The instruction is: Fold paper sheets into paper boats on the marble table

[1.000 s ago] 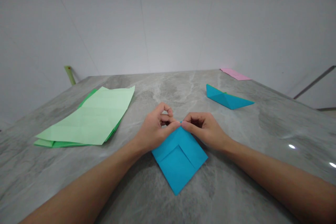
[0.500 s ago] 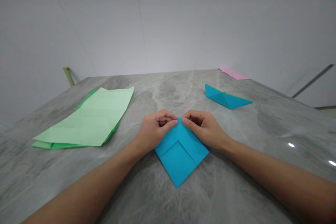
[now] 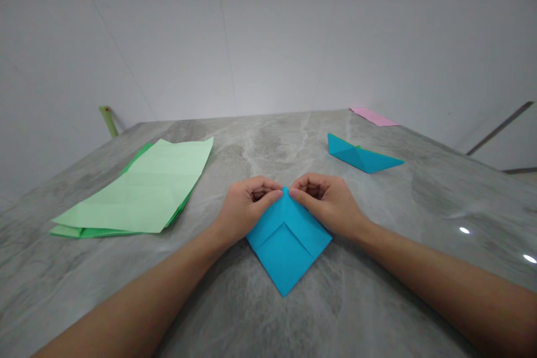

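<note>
A blue folded paper (image 3: 286,254) lies diamond-wise on the table, one corner pointing toward me and a creased flap line across its middle. At its far corner, my left hand (image 3: 250,204) pinches the left edge between thumb and curled fingers. My right hand (image 3: 329,202) pinches the same corner from the right, so the tip shows between my two thumbs. The fingers' undersides are hidden. Beyond my right hand rests a blue folded paper boat (image 3: 363,158) with a thin green edge along its top.
On the left of the grey marbled table (image 3: 268,145) is a stack of green paper (image 3: 138,193), pale sheet uppermost. A pink paper (image 3: 375,117) lies at the far right edge. White wall panels (image 3: 277,50) stand behind the table.
Both hands keep their pinch on the blue paper's far corner. Only a very slight shift of the whole view shows.
</note>
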Demonstrator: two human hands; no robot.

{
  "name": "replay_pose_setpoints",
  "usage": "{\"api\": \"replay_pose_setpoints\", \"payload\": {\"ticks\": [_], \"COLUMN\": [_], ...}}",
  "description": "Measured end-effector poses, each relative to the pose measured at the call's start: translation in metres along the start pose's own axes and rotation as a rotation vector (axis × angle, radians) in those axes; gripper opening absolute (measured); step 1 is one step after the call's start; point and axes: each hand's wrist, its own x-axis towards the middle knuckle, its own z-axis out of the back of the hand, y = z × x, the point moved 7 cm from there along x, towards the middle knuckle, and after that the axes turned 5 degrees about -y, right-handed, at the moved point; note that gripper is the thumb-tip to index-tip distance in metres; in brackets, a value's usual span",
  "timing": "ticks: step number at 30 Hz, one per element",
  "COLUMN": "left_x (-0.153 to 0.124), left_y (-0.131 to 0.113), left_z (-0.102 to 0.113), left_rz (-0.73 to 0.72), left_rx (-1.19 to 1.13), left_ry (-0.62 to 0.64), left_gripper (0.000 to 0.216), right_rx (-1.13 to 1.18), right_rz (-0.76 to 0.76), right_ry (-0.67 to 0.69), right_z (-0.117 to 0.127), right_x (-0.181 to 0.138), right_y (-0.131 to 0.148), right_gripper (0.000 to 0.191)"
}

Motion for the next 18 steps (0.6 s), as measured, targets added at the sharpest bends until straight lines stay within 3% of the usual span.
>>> {"api": "replay_pose_setpoints", "payload": {"ticks": [14,18], "left_x": [-0.0028,0.0003], "left_y": [-0.0018,0.0003], "left_z": [-0.0028,0.0011], "left_rz": [-0.027,0.027], "left_rx": [-0.025,-0.043], "left_ry": [0.031,-0.031], "left_gripper": [0.009,0.008], "right_rx": [-0.045,-0.035], "right_rz": [0.011,0.016], "right_ry": [0.019,0.029], "right_z": [-0.0017,-0.0029], "right_x": [-0.0005,0.0001], "right_y": [0.0004,-0.0009], "right_gripper": [0.018,0.015]}}
